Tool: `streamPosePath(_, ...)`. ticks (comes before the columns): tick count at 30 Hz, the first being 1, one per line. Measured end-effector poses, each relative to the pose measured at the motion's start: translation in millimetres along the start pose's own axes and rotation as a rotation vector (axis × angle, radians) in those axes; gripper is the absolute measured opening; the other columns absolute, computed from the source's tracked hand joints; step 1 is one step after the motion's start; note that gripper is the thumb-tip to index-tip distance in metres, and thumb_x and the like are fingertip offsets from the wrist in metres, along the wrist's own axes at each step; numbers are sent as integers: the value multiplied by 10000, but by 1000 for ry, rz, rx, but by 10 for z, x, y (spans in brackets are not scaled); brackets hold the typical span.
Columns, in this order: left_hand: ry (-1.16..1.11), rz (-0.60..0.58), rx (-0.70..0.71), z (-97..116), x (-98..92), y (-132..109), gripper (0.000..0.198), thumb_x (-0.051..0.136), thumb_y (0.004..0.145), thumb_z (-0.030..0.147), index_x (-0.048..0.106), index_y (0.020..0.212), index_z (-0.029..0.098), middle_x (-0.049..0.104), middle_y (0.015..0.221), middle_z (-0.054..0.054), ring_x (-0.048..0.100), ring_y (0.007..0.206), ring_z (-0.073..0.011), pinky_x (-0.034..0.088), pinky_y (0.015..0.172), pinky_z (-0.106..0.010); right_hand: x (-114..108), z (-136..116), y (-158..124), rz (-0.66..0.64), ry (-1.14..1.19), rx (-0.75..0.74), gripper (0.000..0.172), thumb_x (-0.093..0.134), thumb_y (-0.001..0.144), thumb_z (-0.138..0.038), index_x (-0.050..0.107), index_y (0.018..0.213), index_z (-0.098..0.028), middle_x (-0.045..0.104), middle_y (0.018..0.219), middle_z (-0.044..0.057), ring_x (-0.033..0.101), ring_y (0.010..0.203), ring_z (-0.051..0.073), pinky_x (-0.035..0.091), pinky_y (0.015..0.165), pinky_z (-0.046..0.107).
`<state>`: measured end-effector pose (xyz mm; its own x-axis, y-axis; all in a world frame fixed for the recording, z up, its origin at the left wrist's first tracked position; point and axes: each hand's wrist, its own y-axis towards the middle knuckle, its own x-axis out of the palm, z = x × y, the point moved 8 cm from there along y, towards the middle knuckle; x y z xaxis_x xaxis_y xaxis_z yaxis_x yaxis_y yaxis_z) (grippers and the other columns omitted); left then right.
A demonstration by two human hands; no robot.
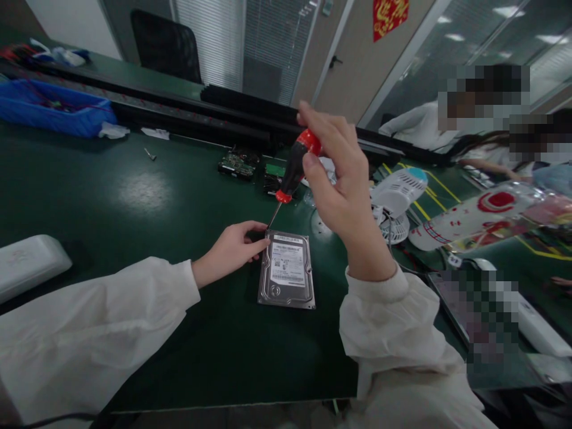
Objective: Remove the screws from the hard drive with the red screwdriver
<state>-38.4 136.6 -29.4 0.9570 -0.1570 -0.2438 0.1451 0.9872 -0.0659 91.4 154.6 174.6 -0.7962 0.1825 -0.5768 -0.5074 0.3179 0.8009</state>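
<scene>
Green table [201,351] spreads below a background of glass panels, blinds [208,39], a door [353,71] with a red hanging [390,18] beside it, and a dark chair [165,46]. On the table, near its front edge and between the two sleeved arms, lies the drive [288,268], flat, label up.

Right hand [335,170] is raised above and beyond the drive, its fingers closed round the upper handle of a red and black screwdriver [294,170]. The tool leans, its shaft running down to the drive's far left corner; whether the tip sits in a screw is too small to tell. Left hand [230,247] is at that same corner, thumb over the drive's edge, forefinger close by the shaft, the gap between them narrow. Whether those fingers grip the drive or only rest against it, I cannot tell.

Beyond the drive sit two circuit boards [239,162], side by side. Far left is a blue bin [67,121] with wires [56,104], and nearer, a white case [33,265]. To the right are a white fan [397,193], a bottle [473,214] and, closer in, a dark tablet [451,298]. Past them sits a person in white [415,122]
</scene>
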Motion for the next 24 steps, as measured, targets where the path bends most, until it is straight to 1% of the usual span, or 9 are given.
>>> streamPosePath(2,-3,1,1,-16,-1,3,493,692,900,415,615,1322,172,695,1218,-120,673,752,-139,586,609,-287,17,13,0,-20,32,8,417,422,1030,-402,532,1429,-354,654,1325,25,596,1219,238,497,1097,468)
streamPosePath(5,-3,0,4,-26,-1,8,492,691,899,420,612,1316,171,690,1228,-123,672,743,-139,586,599,-288,-3,74,-9,20,-20,65,385,491,1004,-428,591,1366,-345,690,1170,51,626,1111,244,553,997,452)
streamPosePath(7,1,-3,4,-25,-1,8,492,688,902,422,607,1318,172,688,1233,-124,675,754,-141,592,606,-290,-17,85,-15,48,-49,61,368,512,996,-419,616,1336,-327,691,1122,63,624,1096,251,556,977,460)
streamPosePath(12,4,-4,16,8,-3,-3,463,688,901,412,623,1291,173,693,1221,-120,675,751,-139,588,595,-282,38,92,-27,-7,43,16,432,424,1026,-409,504,1449,-379,649,1349,32,592,1239,252,512,1074,494)
streamPosePath(14,3,-1,18,23,-1,-7,461,687,901,407,624,1288,167,695,1210,-121,672,738,-136,585,589,-279,29,114,-35,11,65,40,437,475,1008,-427,514,1438,-365,659,1324,41,625,1168,247,543,1032,487)
streamPosePath(17,5,2,14,31,2,-9,461,691,898,401,623,1285,160,698,1198,-124,670,726,-134,584,587,-281,-18,134,-47,72,23,76,370,564,971,-445,613,1320,-333,694,1221,45,645,1083,244,568,981,480)
streamPosePath(19,8,0,13,24,6,-4,465,690,899,405,621,1289,161,699,1193,-123,669,725,-133,585,586,-280,-31,111,-49,83,21,47,339,551,984,-416,631,1303,-337,708,1214,35,631,1130,249,555,998,482)
streamPosePath(22,13,1,18,-5,2,10,473,692,897,413,624,1296,169,702,1184,-121,666,718,-133,579,575,-274,-9,85,-47,51,80,-11,390,482,1017,-369,564,1398,-373,687,1304,18,601,1225,250,527,1042,487)
streamPosePath(24,11,4,18,-27,-3,18,472,696,894,411,629,1296,175,705,1177,-120,664,711,-133,576,569,-273,-5,108,-46,51,66,-2,391,486,1015,-386,563,1398,-381,693,1267,24,610,1195,253,535,1026,492)
